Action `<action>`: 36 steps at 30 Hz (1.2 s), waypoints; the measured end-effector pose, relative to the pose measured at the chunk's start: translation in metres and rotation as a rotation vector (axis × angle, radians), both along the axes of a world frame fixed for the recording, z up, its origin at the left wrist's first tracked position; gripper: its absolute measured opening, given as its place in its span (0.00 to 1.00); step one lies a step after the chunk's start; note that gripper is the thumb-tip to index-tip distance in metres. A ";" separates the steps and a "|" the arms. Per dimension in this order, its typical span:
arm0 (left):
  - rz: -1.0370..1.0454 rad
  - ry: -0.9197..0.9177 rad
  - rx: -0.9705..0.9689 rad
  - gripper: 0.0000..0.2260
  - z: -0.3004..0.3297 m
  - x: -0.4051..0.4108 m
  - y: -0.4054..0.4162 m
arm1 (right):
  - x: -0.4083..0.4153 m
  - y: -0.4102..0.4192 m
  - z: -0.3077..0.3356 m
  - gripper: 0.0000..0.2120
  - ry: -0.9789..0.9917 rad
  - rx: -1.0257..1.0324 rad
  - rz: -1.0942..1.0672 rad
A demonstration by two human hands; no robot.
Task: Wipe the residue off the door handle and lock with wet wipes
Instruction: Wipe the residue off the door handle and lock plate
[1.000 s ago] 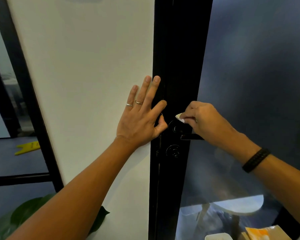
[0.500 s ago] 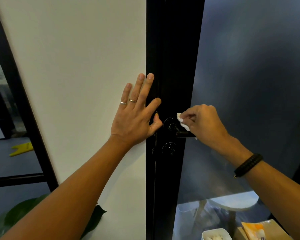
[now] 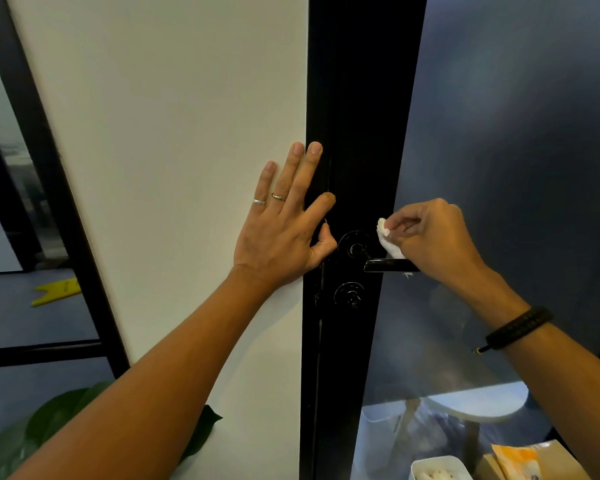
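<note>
A black lever door handle (image 3: 385, 265) with a round rose sits on the black door frame (image 3: 354, 116). Below the handle is a round black lock (image 3: 349, 294). My right hand (image 3: 430, 237) pinches a small white wet wipe (image 3: 387, 239) and presses it on the handle just right of the rose. My left hand (image 3: 284, 220) lies flat with fingers spread on the white wall (image 3: 174, 133), its thumb against the frame's edge left of the handle.
Frosted glass door panel (image 3: 516, 150) fills the right. At bottom right are an orange wipes packet (image 3: 518, 460) and a white container (image 3: 437, 469). Green plant leaves (image 3: 42, 427) show at bottom left, a yellow object (image 3: 56, 291) on the floor behind.
My right hand with the wipe has slid from the handle's rose to the right, onto the lever. My left hand stays flat on the wall.
</note>
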State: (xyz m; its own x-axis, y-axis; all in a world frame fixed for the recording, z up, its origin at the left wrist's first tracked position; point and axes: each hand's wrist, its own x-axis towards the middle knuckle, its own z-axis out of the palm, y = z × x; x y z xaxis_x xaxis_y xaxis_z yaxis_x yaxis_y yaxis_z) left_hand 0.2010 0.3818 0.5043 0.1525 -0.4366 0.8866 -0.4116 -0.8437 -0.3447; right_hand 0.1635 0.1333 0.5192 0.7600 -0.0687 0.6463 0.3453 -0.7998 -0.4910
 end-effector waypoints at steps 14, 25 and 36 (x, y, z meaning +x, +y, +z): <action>0.009 0.013 0.007 0.15 -0.001 0.000 0.002 | -0.005 0.021 0.004 0.06 -0.056 -0.318 0.231; 0.011 0.023 0.009 0.15 0.000 -0.001 0.001 | -0.002 0.043 0.028 0.06 0.026 -0.673 0.220; 0.011 0.023 -0.002 0.14 0.000 -0.003 0.000 | -0.006 0.027 0.000 0.03 -0.056 -0.217 0.161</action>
